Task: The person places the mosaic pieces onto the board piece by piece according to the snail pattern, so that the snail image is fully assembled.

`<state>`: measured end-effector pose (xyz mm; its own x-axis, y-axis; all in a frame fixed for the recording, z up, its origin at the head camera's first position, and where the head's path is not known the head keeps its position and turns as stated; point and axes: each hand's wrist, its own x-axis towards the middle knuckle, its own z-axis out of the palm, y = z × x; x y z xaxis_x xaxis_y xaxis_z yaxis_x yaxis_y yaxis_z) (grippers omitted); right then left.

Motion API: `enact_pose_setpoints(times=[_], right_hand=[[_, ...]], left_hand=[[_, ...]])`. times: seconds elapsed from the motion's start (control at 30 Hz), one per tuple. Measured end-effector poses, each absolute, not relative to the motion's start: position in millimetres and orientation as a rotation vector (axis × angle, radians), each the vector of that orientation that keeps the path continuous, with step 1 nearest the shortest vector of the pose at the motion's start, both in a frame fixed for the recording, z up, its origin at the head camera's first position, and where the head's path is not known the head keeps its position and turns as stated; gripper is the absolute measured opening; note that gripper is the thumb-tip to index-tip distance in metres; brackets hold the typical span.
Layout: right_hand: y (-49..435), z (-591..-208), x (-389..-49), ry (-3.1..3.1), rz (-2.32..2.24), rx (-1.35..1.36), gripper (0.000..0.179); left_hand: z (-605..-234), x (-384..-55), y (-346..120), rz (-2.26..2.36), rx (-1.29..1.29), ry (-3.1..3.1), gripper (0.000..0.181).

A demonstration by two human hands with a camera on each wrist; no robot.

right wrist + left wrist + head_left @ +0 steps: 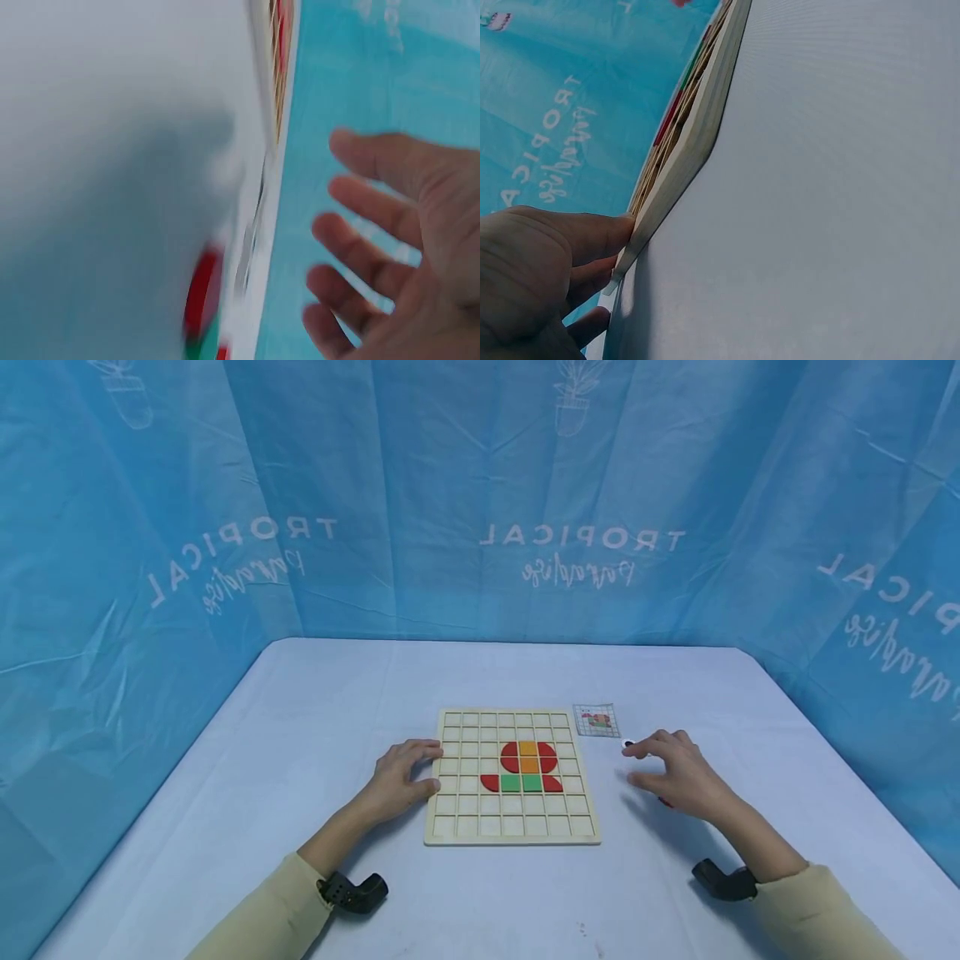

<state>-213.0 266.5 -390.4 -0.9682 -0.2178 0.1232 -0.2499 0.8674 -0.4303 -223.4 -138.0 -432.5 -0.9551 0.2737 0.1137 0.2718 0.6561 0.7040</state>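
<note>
A pale wooden grid board (512, 827) lies flat on the table. Set in it are orange squares (528, 757) flanked by rounded red pieces (510, 757); below them sit green squares (521, 783) with a red curved piece at either end. My left hand (401, 781) touches the board's left edge with thumb and fingertips, seen close up in the left wrist view. My right hand (678, 777) hovers right of the board, fingers loosely bent and nothing between them. Near its fingertips is a small white piece with a dark centre (627, 743). A red piece (202, 292) lies below the hand, partly hidden.
A small picture card (597, 720) printed with a coloured grid pattern lies at the board's upper right. Green and red pieces show at the bottom of the right wrist view. The white tabletop (337, 693) is backed by a blue printed curtain (450, 460).
</note>
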Motion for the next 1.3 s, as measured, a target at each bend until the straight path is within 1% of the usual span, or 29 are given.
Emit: enact_pose_setpoints(times=[0.23, 0.47, 0.8, 1.13, 1.3], right_hand=[[319, -396, -210, -3.08, 0.771, 0.463, 0.035], [346, -402, -208, -3.16, 0.738, 0.514, 0.042], [357, -406, -213, -3.145, 0.712, 0.621, 0.038], [357, -407, -214, -3.113, 0.739, 0.642, 0.035], [355, -406, -214, -3.133, 0.761, 0.607, 0.033]], left_hand=[[-431, -223, -137, 1.217, 0.445, 2.854, 0.047], [-431, -223, -137, 1.21, 0.442, 2.855, 0.047], [-430, -222, -136, 1.213, 0.43, 2.848, 0.046], [-430, -223, -137, 1.22, 0.449, 2.855, 0.046], [-430, -222, -137, 1.232, 0.449, 2.845, 0.046]])
